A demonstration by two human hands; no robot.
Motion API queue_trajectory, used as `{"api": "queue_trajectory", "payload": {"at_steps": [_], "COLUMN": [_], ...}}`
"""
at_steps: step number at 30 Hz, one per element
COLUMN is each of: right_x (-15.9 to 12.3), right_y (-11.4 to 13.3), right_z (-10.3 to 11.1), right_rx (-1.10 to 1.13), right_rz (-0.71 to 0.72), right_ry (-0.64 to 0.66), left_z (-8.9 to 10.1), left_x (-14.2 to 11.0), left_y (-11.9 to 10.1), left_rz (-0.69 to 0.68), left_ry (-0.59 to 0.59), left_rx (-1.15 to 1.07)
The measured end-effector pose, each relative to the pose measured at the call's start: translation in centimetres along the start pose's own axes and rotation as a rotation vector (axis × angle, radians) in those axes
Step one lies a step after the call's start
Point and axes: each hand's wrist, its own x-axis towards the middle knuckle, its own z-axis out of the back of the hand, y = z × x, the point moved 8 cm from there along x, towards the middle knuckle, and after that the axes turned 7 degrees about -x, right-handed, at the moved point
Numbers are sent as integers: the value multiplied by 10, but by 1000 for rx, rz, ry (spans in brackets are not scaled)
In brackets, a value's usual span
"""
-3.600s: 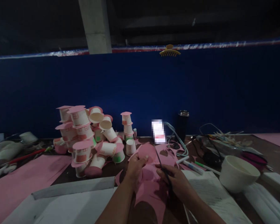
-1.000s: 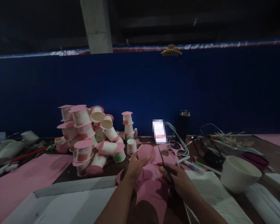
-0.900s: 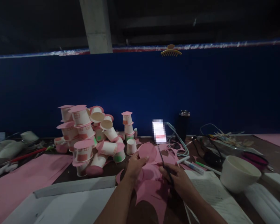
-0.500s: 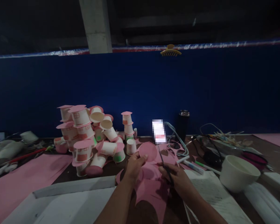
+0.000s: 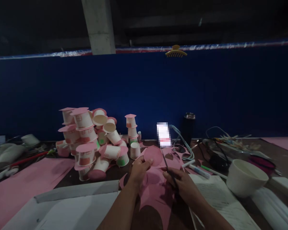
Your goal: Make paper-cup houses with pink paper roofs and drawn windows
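My left hand (image 5: 139, 168) pinches the lower left edge of a round pink paper disc (image 5: 153, 156) between thumb and fingers. Scissors (image 5: 166, 161) are gripped in my right hand (image 5: 180, 182), the blades pointing up and away beside the disc's right edge. Whether the blades touch the paper I cannot tell. Below both hands lie pink paper scraps with curved cut-outs (image 5: 156, 199) and another pink round piece (image 5: 156, 176). Just beyond my left hand a small white paper cup (image 5: 135, 150) stands upside down.
Left of my hands stand and lie several paper cups with pink discs (image 5: 85, 156). A white box lid (image 5: 76, 191) sits front left. A lit phone (image 5: 163, 134), black flask (image 5: 188, 129) and cable are at the back. To the right are markers (image 5: 199, 171), papers (image 5: 216, 195) and a white bowl (image 5: 246, 177).
The disc in my left hand has shifted very slightly to the right. The scissor blades have tilted a little to the left. Everything else stays put.
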Motion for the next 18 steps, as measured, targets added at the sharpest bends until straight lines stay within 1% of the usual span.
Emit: {"api": "queue_trajectory", "payload": {"at_steps": [6,18], "right_x": [0,-1], "right_y": [1,3], "right_z": [-1,-1], "right_rx": [0,18], "right_rz": [-5,-7], "right_ry": [7,-2], "left_z": [1,1], "left_x": [1,3], "left_y": [2,3], "left_rz": [-5,-15], "left_ry": [-11,5], "left_rx": [2,21]}}
